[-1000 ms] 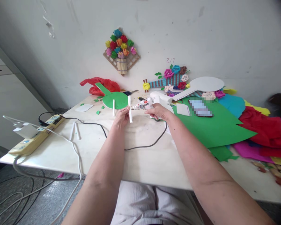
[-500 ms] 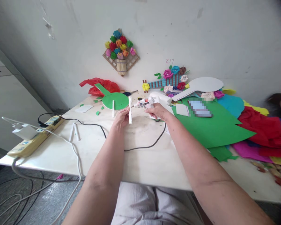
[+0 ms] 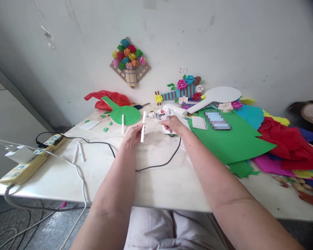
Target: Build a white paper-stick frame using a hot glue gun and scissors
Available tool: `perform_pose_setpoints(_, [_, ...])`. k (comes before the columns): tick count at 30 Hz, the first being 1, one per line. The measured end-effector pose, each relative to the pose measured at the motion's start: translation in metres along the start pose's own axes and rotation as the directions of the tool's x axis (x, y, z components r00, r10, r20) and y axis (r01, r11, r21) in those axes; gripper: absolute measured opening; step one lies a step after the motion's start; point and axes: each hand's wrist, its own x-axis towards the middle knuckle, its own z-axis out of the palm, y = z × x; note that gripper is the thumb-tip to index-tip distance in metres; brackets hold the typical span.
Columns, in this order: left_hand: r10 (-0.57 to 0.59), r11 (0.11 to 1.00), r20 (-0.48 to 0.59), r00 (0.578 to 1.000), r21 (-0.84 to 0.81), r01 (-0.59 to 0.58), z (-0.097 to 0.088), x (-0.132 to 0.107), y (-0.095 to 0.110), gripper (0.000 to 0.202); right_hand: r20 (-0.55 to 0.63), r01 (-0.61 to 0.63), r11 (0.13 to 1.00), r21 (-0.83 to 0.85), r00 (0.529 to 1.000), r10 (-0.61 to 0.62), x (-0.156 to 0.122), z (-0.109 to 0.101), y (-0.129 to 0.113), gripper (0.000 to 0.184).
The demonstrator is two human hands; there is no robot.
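My left hand pinches a narrow white strip held upright over the table. My right hand is wrapped round a hot glue gun with a patterned, coloured front. The gun's nozzle points left at the strip, with a small gap between them. Just beyond my left hand lies a green, round, long-necked cutout. Another white strip stands out across its near edge. A black cord runs under my arms.
On the left are a power strip with plugs and two white strips. Green sheets, a phone, a white cutout and red crepe paper lie right. Scissors rest at the back.
The glue gun's nozzle has drawn back from the white strip, leaving a gap. The strip now leans slightly. The whole view has shifted a little.
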Motion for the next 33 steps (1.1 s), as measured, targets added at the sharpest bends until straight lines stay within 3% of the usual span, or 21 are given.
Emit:
perform_pose_setpoints(7, [-0.007, 1.000, 0.055, 0.998, 0.027, 0.006, -0.005, 0.005, -0.003, 0.016, -0.009, -0.008, 1.000, -0.005, 1.000, 0.008, 0.001, 0.001, 0.002, 0.018])
perform_pose_setpoints(19, [-0.017, 1.000, 0.046, 0.999, -0.004, 0.017, -0.006, 0.005, -0.002, 0.019, -0.031, 0.012, 0.999, 0.045, 0.999, -0.010, 0.003, 0.000, 0.004, 0.018])
perform_pose_setpoints(29, [-0.062, 0.964, 0.251, 0.966, -0.234, 0.123, -0.012, 0.007, 0.000, 0.016, 0.026, 0.018, 0.999, 0.026, 0.999, -0.019, -0.001, 0.001, 0.000, 0.019])
perform_pose_setpoints(33, [-0.093, 0.946, 0.261, 0.961, -0.276, 0.167, -0.009, 0.003, 0.001, 0.015, 0.021, 0.012, 1.000, 0.020, 1.000, -0.012, -0.001, 0.002, 0.001, 0.020])
